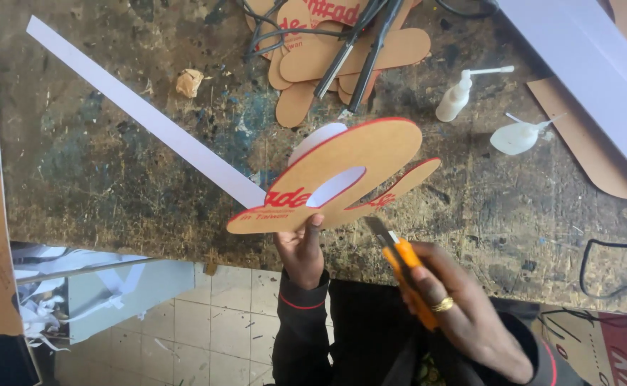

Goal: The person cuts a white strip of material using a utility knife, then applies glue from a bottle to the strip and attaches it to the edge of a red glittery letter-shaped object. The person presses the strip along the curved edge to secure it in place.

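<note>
Letter cutout (356,161) being held up over the worn workbench (113,164).
The left hand (302,250) is pinching its lower edge, a white strip (142,111) trailing behind; the right hand (463,307) is clenching an orange utility knife (406,275), blade just beside it.

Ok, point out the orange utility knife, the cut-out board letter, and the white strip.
orange utility knife (407,275), head view, orange handle.
cut-out board letter (370,150), head view, brown upper face.
white strip (142,111), head view, mid-length.

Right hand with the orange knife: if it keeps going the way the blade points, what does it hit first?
Probably the lower edge of the brown cutout letter held by the left hand. The right hand aims the utility knife up-left at it, though depth is unclear.
</note>
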